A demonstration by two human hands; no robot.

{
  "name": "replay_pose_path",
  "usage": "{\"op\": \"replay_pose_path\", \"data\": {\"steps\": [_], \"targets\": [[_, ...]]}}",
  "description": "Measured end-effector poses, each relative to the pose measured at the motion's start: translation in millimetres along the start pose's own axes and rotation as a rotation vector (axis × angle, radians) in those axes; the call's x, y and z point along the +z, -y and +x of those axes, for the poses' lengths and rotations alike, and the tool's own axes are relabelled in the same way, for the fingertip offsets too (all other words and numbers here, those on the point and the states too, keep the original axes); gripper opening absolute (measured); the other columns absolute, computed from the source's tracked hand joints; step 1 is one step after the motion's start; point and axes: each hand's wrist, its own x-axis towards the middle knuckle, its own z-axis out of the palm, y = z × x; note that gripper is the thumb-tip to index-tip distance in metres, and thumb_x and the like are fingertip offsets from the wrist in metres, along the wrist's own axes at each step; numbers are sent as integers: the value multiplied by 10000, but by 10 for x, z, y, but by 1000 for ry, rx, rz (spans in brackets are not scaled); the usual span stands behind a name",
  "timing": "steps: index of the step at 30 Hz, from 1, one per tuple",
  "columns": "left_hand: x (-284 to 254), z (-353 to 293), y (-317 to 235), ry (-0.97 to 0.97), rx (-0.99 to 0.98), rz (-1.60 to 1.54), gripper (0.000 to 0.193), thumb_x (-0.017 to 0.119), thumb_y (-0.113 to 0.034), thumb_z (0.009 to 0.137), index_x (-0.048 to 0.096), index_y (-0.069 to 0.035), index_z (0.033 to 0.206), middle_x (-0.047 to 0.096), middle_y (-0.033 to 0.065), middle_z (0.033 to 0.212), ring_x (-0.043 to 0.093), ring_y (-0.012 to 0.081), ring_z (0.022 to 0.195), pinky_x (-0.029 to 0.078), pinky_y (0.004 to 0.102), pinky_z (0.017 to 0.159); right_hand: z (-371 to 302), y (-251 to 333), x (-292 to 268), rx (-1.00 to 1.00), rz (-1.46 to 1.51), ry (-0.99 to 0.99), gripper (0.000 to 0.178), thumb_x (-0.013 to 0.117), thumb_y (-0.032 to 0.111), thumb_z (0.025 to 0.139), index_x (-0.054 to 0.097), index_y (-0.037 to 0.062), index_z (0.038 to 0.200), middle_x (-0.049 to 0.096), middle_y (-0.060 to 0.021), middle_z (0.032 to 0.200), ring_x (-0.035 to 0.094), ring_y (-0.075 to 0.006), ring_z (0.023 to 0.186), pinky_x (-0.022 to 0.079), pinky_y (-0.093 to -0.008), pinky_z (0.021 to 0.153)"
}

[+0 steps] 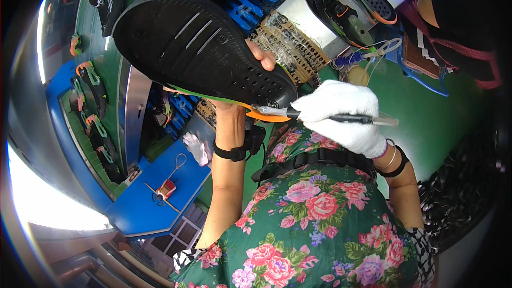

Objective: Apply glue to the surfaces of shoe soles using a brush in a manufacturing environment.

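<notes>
Black shoe (208,48) held up sole-out in front of the body, wide end upper left, narrow holed end lower right; bare left hand (260,56) grips it around the narrower half, fingertips over the far edge, most of the hand hidden behind. Right hand (338,109), white-gloved, is closed round a thin dark brush (292,113), pale tip at the orange strip (269,117) by the narrow end; looks like contact, exact touch hard to tell. Main risk: tip slips off the narrow edge and marks the black sole or strip, likely if the shoe tilts, since the left hand holds one end and the wide end hangs free. Loose glove cloth could also brush the edge and smear anything wet; can't tell if the tip is wet. Around: two more shoes, the nearer one (336,16) on a metal surface, tangled cord (373,53) beside it, a co-worker's dark red clothing (482,58) at the right, shoes on a green belt (82,21) at left, blue table (133,210) with a spare glove (197,149) and small red container (166,188). Taped cardboard (290,45) sits behind the shoe, could crowd a swing that way; the shoe itself blocks the view of its upper.
</notes>
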Motion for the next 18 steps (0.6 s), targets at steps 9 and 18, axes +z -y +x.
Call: {"op": "replay_pose_path", "data": {"steps": [9,18], "targets": [[238,96,-24,-67,-12,151,619,650,-539,926,613,40,1141,652,171,1037,648,284,917,469,423,840,19,46,-85,-26,-101,92,126,783,10,802,779,28,926,775,-122,976,740,-236,856,577,-348,778],[150,141,-25,-49,19,134,663,630,-579,918,604,49,1130,643,173,1018,647,286,908,477,436,842,-13,50,-41,-95,-94,33,168,796,20,757,774,37,923,774,-114,961,722,-257,808,564,-363,723]]}}
